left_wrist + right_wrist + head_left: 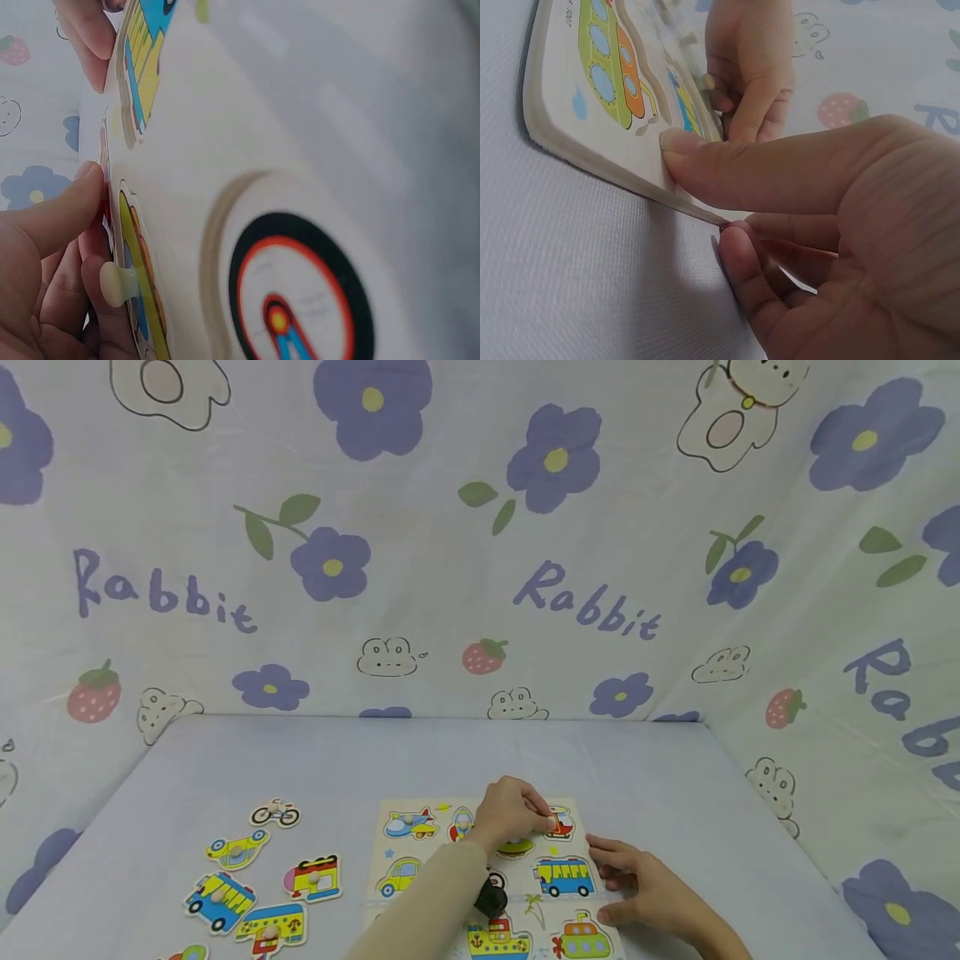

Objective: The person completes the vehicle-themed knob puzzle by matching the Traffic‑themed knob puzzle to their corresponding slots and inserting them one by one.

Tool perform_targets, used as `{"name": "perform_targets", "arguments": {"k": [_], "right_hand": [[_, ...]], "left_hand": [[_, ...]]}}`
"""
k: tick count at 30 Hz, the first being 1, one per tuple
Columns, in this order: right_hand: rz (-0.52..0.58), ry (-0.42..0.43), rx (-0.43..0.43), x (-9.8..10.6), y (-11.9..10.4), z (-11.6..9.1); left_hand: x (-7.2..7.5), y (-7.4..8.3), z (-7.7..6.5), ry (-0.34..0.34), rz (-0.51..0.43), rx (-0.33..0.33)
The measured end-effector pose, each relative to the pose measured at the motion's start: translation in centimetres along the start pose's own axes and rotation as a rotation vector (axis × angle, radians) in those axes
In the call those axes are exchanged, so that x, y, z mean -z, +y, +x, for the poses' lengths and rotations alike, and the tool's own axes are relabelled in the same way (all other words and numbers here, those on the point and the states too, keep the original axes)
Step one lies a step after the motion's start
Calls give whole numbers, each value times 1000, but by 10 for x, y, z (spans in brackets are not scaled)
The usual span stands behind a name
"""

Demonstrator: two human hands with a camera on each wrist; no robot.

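A wooden puzzle board [517, 900] with vehicle pictures lies at the front of the table. My left hand [506, 814] reaches across it to the top right corner, thumb and fingertips pinching at the small red helicopter piece [560, 823]; the curled fingers partly hide this piece. Beside it a flying saucer piece [142, 285] with a pale knob sits in its recess. My right hand [648, 893] grips the board's right edge. Its thumb [735, 169] presses on the top near the submarine picture [604, 64], and its other fingers are at the edge.
Airplane [411, 824] and rocket [461, 824] pieces sit in the board's top row. Left of the board lie loose knobbed pieces: a bicycle [275, 813], a car [238, 850], a bus [220, 903], a train-like piece [315, 878] and a ship [273, 927]. Patterned cloth [420, 610] hangs behind.
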State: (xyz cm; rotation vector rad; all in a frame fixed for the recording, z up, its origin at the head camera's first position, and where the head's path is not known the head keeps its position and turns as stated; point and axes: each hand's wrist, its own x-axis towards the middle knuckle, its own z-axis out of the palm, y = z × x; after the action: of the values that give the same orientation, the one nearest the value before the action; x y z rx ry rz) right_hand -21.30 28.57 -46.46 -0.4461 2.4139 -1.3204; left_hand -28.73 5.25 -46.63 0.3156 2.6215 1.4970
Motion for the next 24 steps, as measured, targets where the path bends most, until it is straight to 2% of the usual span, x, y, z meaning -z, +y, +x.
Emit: {"name": "perform_targets", "arguments": {"k": [15, 21, 24], "right_hand": [[-5, -12, 10, -2, -1, 0], [-52, 1, 10, -1, 0, 1], [-40, 11, -7, -1, -1, 1]], "left_hand": [[0, -5, -2, -4, -11, 40], [-2, 0, -4, 54, 24, 3], [-6, 2, -7, 71, 32, -49]]}}
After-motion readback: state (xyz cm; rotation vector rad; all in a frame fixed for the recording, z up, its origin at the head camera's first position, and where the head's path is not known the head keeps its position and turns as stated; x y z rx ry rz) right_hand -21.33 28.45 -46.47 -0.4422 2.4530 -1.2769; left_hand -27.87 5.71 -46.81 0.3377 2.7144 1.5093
